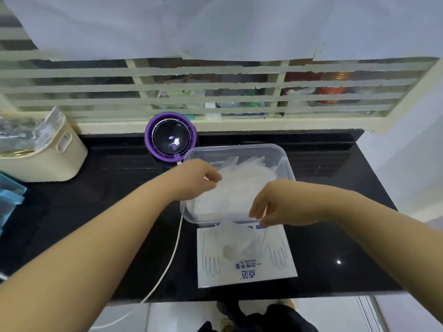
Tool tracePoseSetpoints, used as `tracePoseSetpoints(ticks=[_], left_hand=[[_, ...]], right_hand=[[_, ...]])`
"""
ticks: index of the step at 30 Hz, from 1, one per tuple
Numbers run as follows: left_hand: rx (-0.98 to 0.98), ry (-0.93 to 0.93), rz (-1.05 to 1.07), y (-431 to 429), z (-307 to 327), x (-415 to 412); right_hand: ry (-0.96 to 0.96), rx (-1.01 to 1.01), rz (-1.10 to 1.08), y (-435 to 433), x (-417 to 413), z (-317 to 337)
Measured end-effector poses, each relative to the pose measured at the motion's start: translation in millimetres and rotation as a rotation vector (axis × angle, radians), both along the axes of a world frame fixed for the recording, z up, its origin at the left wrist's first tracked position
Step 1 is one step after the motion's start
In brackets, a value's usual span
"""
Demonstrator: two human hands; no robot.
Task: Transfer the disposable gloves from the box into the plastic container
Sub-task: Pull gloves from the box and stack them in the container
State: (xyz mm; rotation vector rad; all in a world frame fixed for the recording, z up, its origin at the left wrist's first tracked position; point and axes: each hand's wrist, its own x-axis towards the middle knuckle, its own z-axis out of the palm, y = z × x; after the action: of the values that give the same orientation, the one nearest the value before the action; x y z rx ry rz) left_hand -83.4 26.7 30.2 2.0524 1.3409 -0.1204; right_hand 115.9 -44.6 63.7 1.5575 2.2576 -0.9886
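A clear plastic container [284,161] stands on the black counter, holding a heap of thin translucent gloves [236,183]. Just in front of it lies the flat white glove box [275,267], printed with hand outlines and blue text, with one crumpled glove [236,243] sticking out of its opening. My left hand [201,178] hovers over the container's left side, its fingers pinching the far-left edge of the glove heap. At the container's near right corner, my right hand [268,204] has its fingers curled down on the near edge of the same heap.
A purple round appliance [170,137] sits behind the container, its white cable [176,243] trailing off the counter's front edge. A cream bin [50,159] with packets stands at the far left, blue packs [10,192] beside it. A slatted window frame runs behind the counter.
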Motion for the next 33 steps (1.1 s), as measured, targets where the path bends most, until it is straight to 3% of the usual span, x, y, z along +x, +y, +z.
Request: tracePoseSetpoints(ticks=[4, 8, 15, 21, 26, 33], left_hand=[[-0.106, -0.218, 0.065, -31.1, 16.6, -15.9], [-0.290, -0.060, -0.063, -58.9, 11.6, -19.6], [-0.232, 0.166, -0.172, -91.7, -36.6, 9.0], [-0.224, 0.145, -0.281, -95.3, -59.9, 17.7], [-0.139, 0.200, -0.447, -99.8, -75.9, 17.0], [-0.330, 0.023, -0.272, -83.9, -33.6, 2.2]], right_hand=[[-0.056, -0.029, -0.013, -16.2, -2.7, -16.0], [-0.069, 0.075, -0.068, -26.1, -12.3, -28.3], [0.062, 0.139, -0.185, -33.2, -13.0, -28.4], [0.077, 0.140, -0.256, -35.1, -0.1, -26.4], [0.228, 0.310, -0.397, -29.7, 2.2, -3.7], [0.397, 0.498, -0.464, -8.0, 7.0, 48.1]])
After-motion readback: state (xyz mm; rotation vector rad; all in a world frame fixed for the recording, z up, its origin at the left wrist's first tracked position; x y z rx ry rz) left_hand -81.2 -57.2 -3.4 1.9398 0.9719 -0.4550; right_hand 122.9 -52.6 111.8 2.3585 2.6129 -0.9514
